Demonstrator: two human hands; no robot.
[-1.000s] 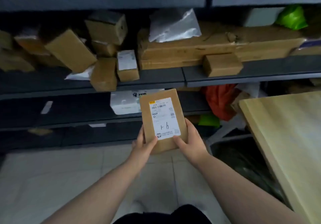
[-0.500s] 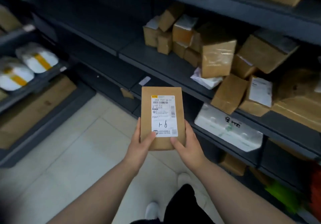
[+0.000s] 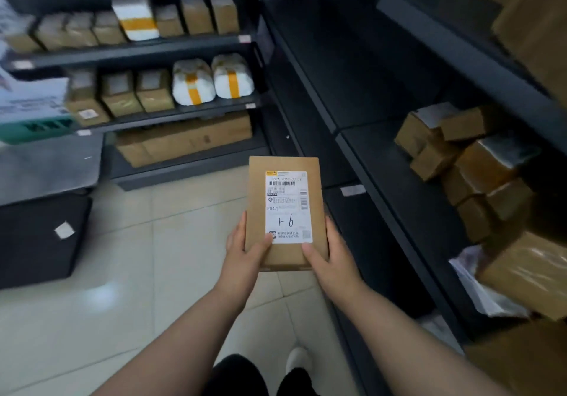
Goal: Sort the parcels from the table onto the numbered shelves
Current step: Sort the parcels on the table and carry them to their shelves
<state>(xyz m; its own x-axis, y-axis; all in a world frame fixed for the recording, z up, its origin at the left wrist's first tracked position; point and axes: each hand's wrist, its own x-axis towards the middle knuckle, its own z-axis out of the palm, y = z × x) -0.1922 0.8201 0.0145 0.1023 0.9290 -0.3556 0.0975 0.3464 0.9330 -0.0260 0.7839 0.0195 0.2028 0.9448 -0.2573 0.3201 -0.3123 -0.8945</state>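
Head view. Since half a second ago the view has swung left. The rack with the white bundles, then at the far left edge, now stands ahead at upper left. The long dark rack now runs down the right side. The wooden table seen a second ago is out of frame. The grip is unchanged.

Parcel (image 3: 283, 211): flat brown box, held upright at centre over the floor, on no shelf. Its white label (image 3: 288, 206) faces the camera, handwritten "1-6".
Left hand (image 3: 245, 254): grips the lower left edge, thumb pressed on the front by the label's corner. The other fingers are behind the box, hidden.
Right hand (image 3: 329, 257): the same on the lower right edge, thumb on the front, other fingers hidden.

Left rack (image 3: 138, 48):
- top shelf: a row of brown boxes and a white package with an orange band (image 3: 135, 19).
- middle shelf: brown boxes (image 3: 153, 94), then two white bundles (image 3: 193, 84) with orange tape, side by side.
- bottom shelf: large flat cartons (image 3: 184, 140).

Right rack (image 3: 383, 196): the near stretch is bare and dark. Farther right, small brown boxes (image 3: 460, 156) are piled together. Below them lie a white plastic bag (image 3: 472, 285) and a larger taped box (image 3: 527, 272).

Floor (image 3: 138, 272): pale glossy tiles, with light reflected on them. A black case (image 3: 36, 239) with a white sticker sits at left. Above it is a grey metal surface (image 3: 46, 168), then a green crate (image 3: 36, 127). A white shoe (image 3: 297, 360) shows at bottom centre.
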